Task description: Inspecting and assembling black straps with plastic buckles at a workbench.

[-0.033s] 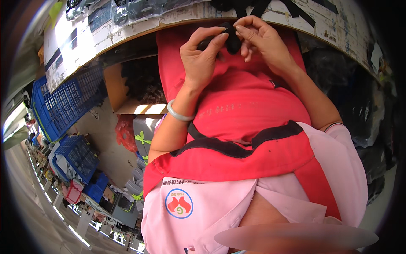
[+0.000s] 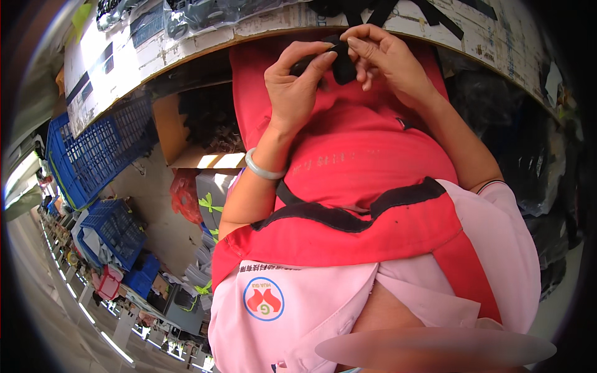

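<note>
My left hand point(image 2: 293, 84) is closed in a pinch, thumb against forefinger, on a small black piece point(image 2: 343, 67) that looks like padded fabric. Part of it bulges out behind my left fingers; its exact kind I cannot make out. My right hand point(image 2: 393, 67) has its thumb and forefinger pinched together at the piece's upper right edge, the other fingers curled loosely below. Both hands hang in front of my red apron point(image 2: 367, 155), just at the near edge of the worktable point(image 2: 205, 46). A pale bangle point(image 2: 264, 166) circles my left wrist.
Black straps point(image 2: 435, 18) and clear-bagged dark parts point(image 2: 214, 15) lie on the table. Under it, at left, stands an open wooden box point(image 2: 171, 127) of dark pieces. Blue crates point(image 2: 93, 152) are farther left. Dark plastic bags point(image 2: 535, 168) crowd the right side.
The black piece has tilted slightly between my fingers, its lower end showing a little wider. My hands have hardly moved.
</note>
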Demonstrator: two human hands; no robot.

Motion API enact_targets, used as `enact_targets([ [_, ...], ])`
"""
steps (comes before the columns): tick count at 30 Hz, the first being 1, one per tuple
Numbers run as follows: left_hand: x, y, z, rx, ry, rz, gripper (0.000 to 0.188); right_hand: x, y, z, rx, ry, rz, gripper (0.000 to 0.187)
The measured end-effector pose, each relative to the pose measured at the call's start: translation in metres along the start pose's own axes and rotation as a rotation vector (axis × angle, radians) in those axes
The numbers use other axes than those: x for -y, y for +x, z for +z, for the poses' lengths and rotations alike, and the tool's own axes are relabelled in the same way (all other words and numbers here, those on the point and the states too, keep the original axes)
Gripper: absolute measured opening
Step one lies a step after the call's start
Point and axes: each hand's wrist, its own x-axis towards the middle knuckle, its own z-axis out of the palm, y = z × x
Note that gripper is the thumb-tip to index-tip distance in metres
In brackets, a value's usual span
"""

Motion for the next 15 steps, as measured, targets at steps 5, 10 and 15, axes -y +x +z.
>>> enact_targets([
  [5,0.006,-0.006,-0.008,0.123,0.041,0.13,0.012,0.0,0.008,-0.019,0.268,-0.123,0.157,0.02],
  [10,-0.006,-0.009,-0.007,0.123,-0.007,0.071,0.013,-0.001,0.011,-0.015,0.171,-0.278,-0.106,0.017],
  [15,-0.02,-0.014,-0.01,0.141,-0.046,-0.011,0.011,-0.006,0.013,-0.005,0.147,-0.205,-0.105,0.015],
])
